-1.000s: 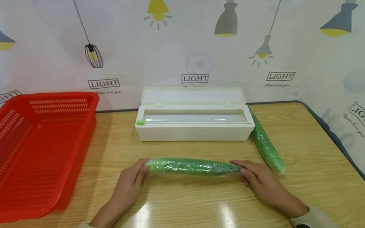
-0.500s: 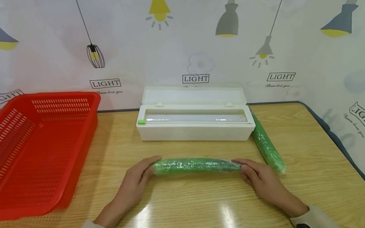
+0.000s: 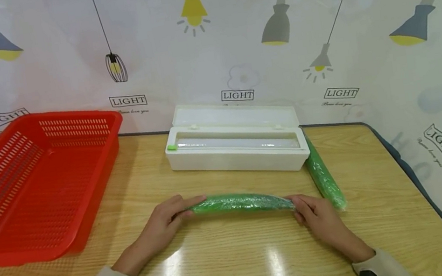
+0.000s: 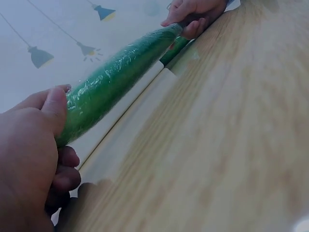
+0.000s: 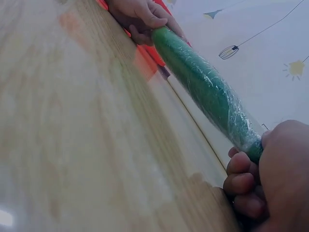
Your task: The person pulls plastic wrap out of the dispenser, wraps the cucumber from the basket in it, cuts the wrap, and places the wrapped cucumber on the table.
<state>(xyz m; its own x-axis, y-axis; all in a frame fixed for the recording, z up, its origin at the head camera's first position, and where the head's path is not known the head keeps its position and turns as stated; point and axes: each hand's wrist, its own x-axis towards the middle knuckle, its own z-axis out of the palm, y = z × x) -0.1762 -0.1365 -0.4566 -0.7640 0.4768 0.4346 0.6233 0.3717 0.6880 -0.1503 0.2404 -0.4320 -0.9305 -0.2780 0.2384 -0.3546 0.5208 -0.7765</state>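
A long green cucumber wrapped in clear plastic film is held level above the table between both hands. My left hand grips its left end, thumb on the near side and fingers on the far side. At the other end my right hand pinches the narrower tip, where the film bunches up. In the left wrist view the cucumber runs away from the left thumb towards the right hand. The right wrist view shows shiny wrinkles in the film along the cucumber.
Behind the hands stands a white cling film box, its lid raised and a film roll inside. A second wrapped cucumber lies at its right end. A red plastic basket stands on the left of the wooden table.
My left hand has shifted rightwards along the cucumber's end, its fingers now further over it. The cucumber has turned and lowered slightly at the left. The right hand has barely moved.
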